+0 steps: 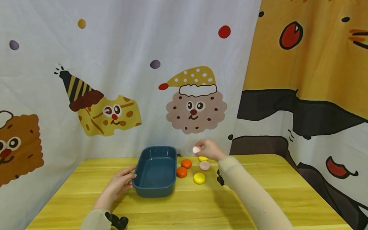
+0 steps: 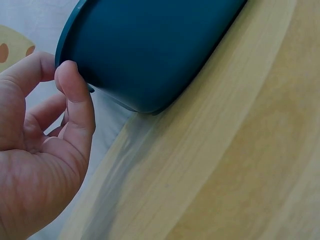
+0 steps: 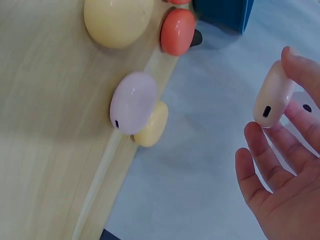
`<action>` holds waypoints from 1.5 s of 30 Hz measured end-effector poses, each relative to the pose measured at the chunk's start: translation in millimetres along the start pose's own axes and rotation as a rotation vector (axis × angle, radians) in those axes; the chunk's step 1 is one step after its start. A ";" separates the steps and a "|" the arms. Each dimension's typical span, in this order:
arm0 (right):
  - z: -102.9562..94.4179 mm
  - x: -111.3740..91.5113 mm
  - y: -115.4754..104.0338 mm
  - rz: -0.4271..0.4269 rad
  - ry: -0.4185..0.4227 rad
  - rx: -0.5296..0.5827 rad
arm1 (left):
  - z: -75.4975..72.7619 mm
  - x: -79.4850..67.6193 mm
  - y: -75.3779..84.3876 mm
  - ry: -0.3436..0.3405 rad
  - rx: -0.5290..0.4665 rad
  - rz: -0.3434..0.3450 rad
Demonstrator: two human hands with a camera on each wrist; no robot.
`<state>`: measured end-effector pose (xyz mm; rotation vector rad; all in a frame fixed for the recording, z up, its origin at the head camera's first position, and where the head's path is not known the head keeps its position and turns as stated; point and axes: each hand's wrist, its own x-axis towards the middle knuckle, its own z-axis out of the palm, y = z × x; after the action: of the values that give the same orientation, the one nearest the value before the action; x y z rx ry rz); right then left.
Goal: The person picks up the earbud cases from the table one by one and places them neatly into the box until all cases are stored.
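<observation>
Blue box [image 1: 153, 193] on the wooden table [image 1: 157, 222], and look, the left forearm reaches up from below, angled in to its left side. Left hand [image 1: 121, 182]: thumb and fingers nearly together, pinching the rim there, just the wall between them. Just beside the box on its right, two orange discs [image 1: 181, 172], one behind the other; then a yellow disc [image 1: 199, 178] nearer the person, a pink disc [image 1: 204, 165] behind it, another yellow one at the back. And there's the right arm, stretched long from the lower right, its right hand [image 1: 212, 149] raised by the table's far edge! Thumb and fingertips pinch a pale disc [image 1: 196, 149], remaining fingers loosely bent. That disc hangs clear of the table, right of the box, well apart from the left hand.
</observation>
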<state>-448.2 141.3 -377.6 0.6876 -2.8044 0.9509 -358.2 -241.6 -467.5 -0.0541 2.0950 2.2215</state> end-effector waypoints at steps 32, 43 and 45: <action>16.0 14.7 -27.9 -0.039 0.032 0.131 | 2.0 -0.2 1.7 -0.001 -0.004 0.022; 18.0 20.4 -35.1 -0.041 0.042 0.155 | -1.1 -0.5 -0.1 0.015 -0.003 0.001; 18.7 21.7 -35.0 -0.043 0.056 0.165 | -0.9 -0.4 -1.0 0.012 -0.009 -0.001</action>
<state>-451.0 97.2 -368.1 0.7250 -2.6732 1.1847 -357.8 -242.4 -468.6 -0.0692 2.0910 2.2352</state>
